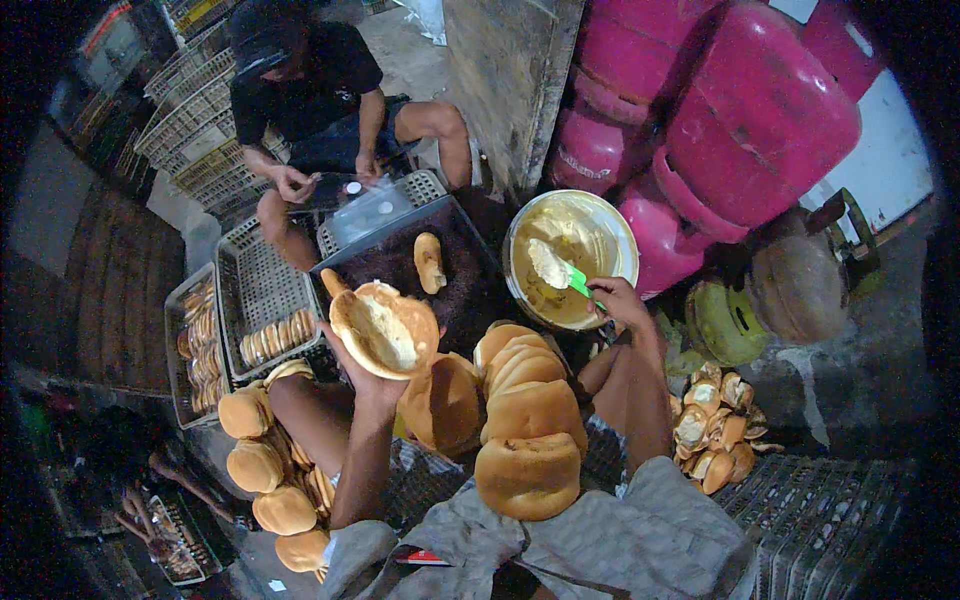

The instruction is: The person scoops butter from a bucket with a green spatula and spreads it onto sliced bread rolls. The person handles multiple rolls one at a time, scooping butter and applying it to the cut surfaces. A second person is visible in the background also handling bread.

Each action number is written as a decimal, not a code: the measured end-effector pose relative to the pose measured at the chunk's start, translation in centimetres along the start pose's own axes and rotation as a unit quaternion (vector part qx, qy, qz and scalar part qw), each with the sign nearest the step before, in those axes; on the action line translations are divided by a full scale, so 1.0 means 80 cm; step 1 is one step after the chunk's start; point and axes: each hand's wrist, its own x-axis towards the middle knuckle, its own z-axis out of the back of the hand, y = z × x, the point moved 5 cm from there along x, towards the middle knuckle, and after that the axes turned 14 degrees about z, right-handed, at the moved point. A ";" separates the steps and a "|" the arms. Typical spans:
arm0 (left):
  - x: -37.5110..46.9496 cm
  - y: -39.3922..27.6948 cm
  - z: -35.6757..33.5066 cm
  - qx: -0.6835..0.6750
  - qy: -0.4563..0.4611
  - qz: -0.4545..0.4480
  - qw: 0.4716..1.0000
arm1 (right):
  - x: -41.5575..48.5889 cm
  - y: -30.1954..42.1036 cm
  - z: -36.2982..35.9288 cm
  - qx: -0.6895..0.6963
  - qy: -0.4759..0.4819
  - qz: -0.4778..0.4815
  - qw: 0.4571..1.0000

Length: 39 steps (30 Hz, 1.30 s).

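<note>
My left hand (366,381) holds up an opened bread bun (384,330), its pale inner face turned up with cream spread on it. My right hand (619,300) grips the green handle of a spatula (577,279), whose blade carries a thick lump of pale cream (547,264). The blade is over a round white bucket (631,251) with cream coating its inside. In front of me, a row of overlapping buns (529,420) leans across my lap, with another bun (442,405) left of it. Beyond my left hand, an elongated roll (429,262) lies in a box of dark contents (382,262).
A person (307,97) sits opposite, handling clear plastic bags (367,214). Plastic crates (262,262) with packed bread stand left, near stacked buns (255,465). Pink gas cylinders (757,112) rise right of the bucket. Bread pieces (716,431) lie at lower right. Another person's arms (187,480) show lower left.
</note>
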 end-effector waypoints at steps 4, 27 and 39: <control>-0.005 0.010 0.003 -0.045 -0.010 0.017 0.999 | 0.009 -0.007 -0.026 -0.406 -0.027 0.087 0.909; -0.014 0.022 -0.009 -0.029 0.098 0.026 0.994 | -0.011 -0.003 -0.033 -0.049 -0.046 0.121 0.990; -0.006 0.040 0.007 0.057 0.114 0.089 0.988 | -0.047 0.119 -0.091 -0.074 -0.016 0.253 0.964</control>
